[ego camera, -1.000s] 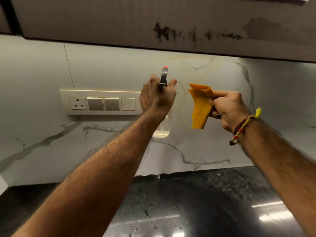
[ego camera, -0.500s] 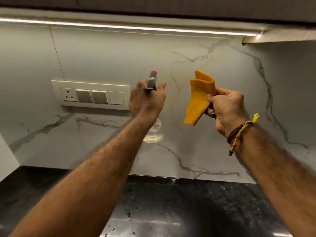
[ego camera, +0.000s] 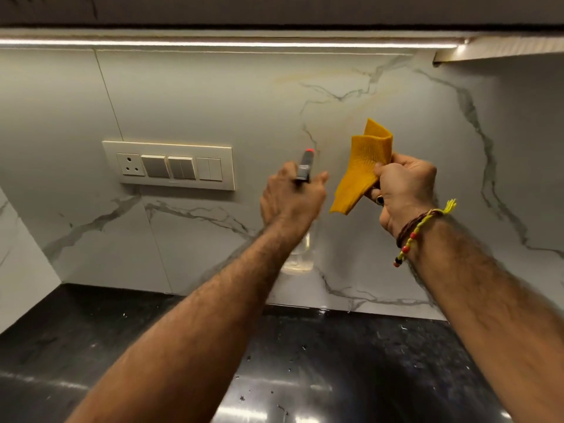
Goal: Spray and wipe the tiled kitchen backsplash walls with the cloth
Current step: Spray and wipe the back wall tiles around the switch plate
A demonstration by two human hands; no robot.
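Marble-look backsplash (ego camera: pixel 213 102) fills the upper frame, grey veins running across it. Left hand (ego camera: pixel 291 199) at centre, fingers curled round a spray bottle (ego camera: pixel 304 166); red-tipped nozzle points at the wall, clear body blurred below the wrist, probably part full. Right hand (ego camera: pixel 403 190), just right of it, pinches a folded yellow cloth (ego camera: pixel 361 169), held off the tiles. Switch plate (ego camera: pixel 171 164) centre left. Black surface (ego camera: pixel 335 361) below, speckled with droplets.
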